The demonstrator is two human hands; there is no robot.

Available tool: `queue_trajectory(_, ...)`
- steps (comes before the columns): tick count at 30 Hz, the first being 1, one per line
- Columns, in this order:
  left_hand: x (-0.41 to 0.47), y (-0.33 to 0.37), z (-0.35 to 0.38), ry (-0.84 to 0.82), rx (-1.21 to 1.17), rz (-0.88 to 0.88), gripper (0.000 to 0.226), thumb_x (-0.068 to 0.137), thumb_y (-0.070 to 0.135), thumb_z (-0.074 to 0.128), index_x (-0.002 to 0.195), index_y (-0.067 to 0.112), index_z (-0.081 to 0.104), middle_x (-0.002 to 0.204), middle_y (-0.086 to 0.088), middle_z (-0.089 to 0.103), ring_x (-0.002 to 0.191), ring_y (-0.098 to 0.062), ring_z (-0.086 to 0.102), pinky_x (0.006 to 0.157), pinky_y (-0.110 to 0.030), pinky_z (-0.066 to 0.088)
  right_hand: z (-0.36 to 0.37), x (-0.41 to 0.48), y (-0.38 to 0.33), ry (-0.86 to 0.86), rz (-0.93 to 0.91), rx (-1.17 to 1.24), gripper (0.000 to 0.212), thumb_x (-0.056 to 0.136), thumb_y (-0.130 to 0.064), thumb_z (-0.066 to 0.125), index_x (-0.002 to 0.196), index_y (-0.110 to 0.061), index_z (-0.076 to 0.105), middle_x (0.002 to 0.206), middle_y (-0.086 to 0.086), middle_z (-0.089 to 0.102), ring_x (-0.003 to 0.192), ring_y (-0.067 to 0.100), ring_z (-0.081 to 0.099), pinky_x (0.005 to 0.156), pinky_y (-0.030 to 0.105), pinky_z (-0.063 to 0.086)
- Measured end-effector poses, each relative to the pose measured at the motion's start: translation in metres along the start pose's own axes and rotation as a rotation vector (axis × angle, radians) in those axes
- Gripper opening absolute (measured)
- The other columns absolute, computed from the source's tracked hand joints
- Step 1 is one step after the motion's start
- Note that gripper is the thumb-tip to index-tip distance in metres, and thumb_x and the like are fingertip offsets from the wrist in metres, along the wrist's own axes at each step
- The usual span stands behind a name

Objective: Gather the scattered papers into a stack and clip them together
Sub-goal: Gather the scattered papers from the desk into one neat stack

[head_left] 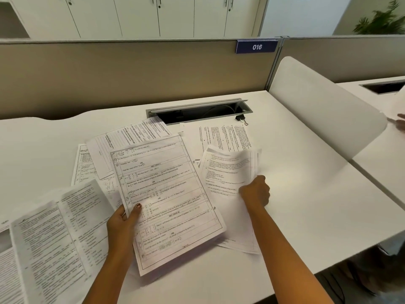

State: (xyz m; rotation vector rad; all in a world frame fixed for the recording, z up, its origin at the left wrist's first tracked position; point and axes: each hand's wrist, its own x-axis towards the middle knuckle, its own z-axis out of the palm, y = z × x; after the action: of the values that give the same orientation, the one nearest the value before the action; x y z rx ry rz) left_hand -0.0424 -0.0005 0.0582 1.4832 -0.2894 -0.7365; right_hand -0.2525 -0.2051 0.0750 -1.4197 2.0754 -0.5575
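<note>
Paper sheets (168,194) in both hands.

Two bare hands are in play: the left hand (123,220) and the right hand (255,193). Printed white paper sheets (166,194) lie scattered on one white desk (306,205); at least seven separate sheets or bundles can be told apart (overlaps hide the exact count). There is one small black binder clip (241,118), one grey-rimmed cable slot (199,110), one blue number plate (256,47) and one green potted plant (381,20).
</note>
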Motion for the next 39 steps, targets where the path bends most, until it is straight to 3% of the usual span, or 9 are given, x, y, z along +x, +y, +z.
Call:
queue_trajectory(3, 0.000, 0.004, -0.002, 0.003, 0.001, 0.010, 0.024, 0.090, 0.014, 0.060, 0.111, 0.025, 0.062, 0.106, -0.001, 0.070, 0.095, -0.021, 0.067, 0.084, -0.041, 0.054, -0.015, -0.011, -0.004, 0.195, -0.219, 0.042, 0.028, 0.082, -0.011, 0.069, 0.106, -0.004, 0.057, 0.108, 0.017, 0.067, 0.096, 0.039, 0.064, 0.080, 0.044, 0.054)
queue_trajectory(7, -0.002, 0.009, 0.000, -0.018, 0.009, 0.041, 0.021, 0.091, 0.014, 0.058, 0.109, 0.023, 0.063, 0.102, -0.002, 0.071, 0.092, -0.021, 0.069, 0.076, -0.037, 0.055, -0.043, -0.028, -0.025, 0.444, -0.537, 0.115, 0.008, 0.085, -0.013, 0.066, 0.090, -0.009, 0.062, 0.087, 0.009, 0.068, 0.073, 0.029, 0.064, 0.060, 0.027, 0.041)
queue_trajectory(10, -0.002, 0.015, 0.003, -0.042, 0.000, 0.076, 0.019, 0.091, 0.015, 0.057, 0.108, 0.022, 0.063, 0.106, -0.006, 0.071, 0.095, -0.024, 0.068, 0.078, -0.040, 0.055, -0.062, -0.041, -0.042, 0.544, -0.782, 0.173, 0.010, 0.086, -0.018, 0.066, 0.087, -0.008, 0.065, 0.081, 0.009, 0.068, 0.061, 0.019, 0.058, 0.057, 0.017, 0.036)
queue_trajectory(17, -0.005, 0.033, 0.017, -0.095, 0.014, 0.185, 0.016, 0.093, 0.027, 0.052, 0.106, 0.030, 0.061, 0.091, 0.011, 0.073, 0.083, -0.019, 0.070, 0.063, -0.031, 0.056, -0.085, -0.063, -0.070, 0.279, -0.903, 0.499, 0.026, 0.087, -0.034, 0.064, 0.094, -0.009, 0.062, 0.086, 0.001, 0.065, 0.071, 0.012, 0.060, 0.067, 0.019, 0.054)
queue_trajectory(22, -0.003, 0.055, 0.025, -0.130, -0.002, 0.256, 0.040, 0.085, 0.042, 0.053, 0.122, 0.028, 0.055, 0.107, 0.003, 0.069, 0.095, -0.022, 0.067, 0.076, -0.041, 0.056, -0.087, -0.078, -0.081, -0.142, -0.794, 0.766, 0.039, 0.090, -0.041, 0.045, 0.111, -0.011, 0.058, 0.099, -0.003, 0.068, 0.081, 0.011, 0.069, 0.068, 0.026, 0.061)
queue_trajectory(26, -0.005, 0.069, 0.031, -0.127, 0.017, 0.323, 0.042, 0.087, 0.046, 0.049, 0.122, 0.024, 0.054, 0.105, 0.002, 0.069, 0.092, -0.020, 0.067, 0.074, -0.038, 0.055, -0.076, -0.090, -0.076, -0.360, -0.776, 0.906, 0.033, 0.097, -0.033, 0.037, 0.112, -0.012, 0.057, 0.097, 0.006, 0.068, 0.076, 0.018, 0.069, 0.061, 0.027, 0.059)
queue_trajectory(33, -0.014, 0.078, 0.035, 0.097, 0.091, 0.431, 0.033, 0.090, 0.043, 0.050, 0.111, 0.017, 0.052, 0.096, 0.006, 0.065, 0.084, -0.013, 0.065, 0.063, -0.028, 0.053, -0.054, -0.101, -0.061, -0.468, -0.784, 1.020, 0.033, 0.092, -0.041, 0.039, 0.110, -0.015, 0.046, 0.095, -0.007, 0.065, 0.082, 0.021, 0.069, 0.064, 0.030, 0.059)
queue_trajectory(35, -0.015, 0.078, 0.036, 0.137, 0.102, 0.465, 0.036, 0.088, 0.042, 0.054, 0.115, 0.019, 0.046, 0.103, 0.006, 0.063, 0.087, -0.012, 0.065, 0.064, -0.027, 0.055, -0.050, -0.103, -0.061, -0.379, -0.828, 0.940, 0.019, 0.089, -0.034, 0.048, 0.106, -0.027, 0.045, 0.096, -0.020, 0.064, 0.087, 0.014, 0.069, 0.065, 0.029, 0.060)
queue_trajectory(39, -0.017, 0.079, 0.039, 0.198, 0.113, 0.555, 0.043, 0.090, 0.032, 0.060, 0.122, 0.026, 0.032, 0.112, 0.006, 0.056, 0.096, -0.009, 0.063, 0.070, -0.024, 0.056, -0.041, -0.109, -0.062, -0.159, -0.890, 0.910, 0.016, 0.089, -0.028, 0.050, 0.101, -0.035, 0.042, 0.101, -0.018, 0.058, 0.092, -0.001, 0.063, 0.072, 0.024, 0.060)
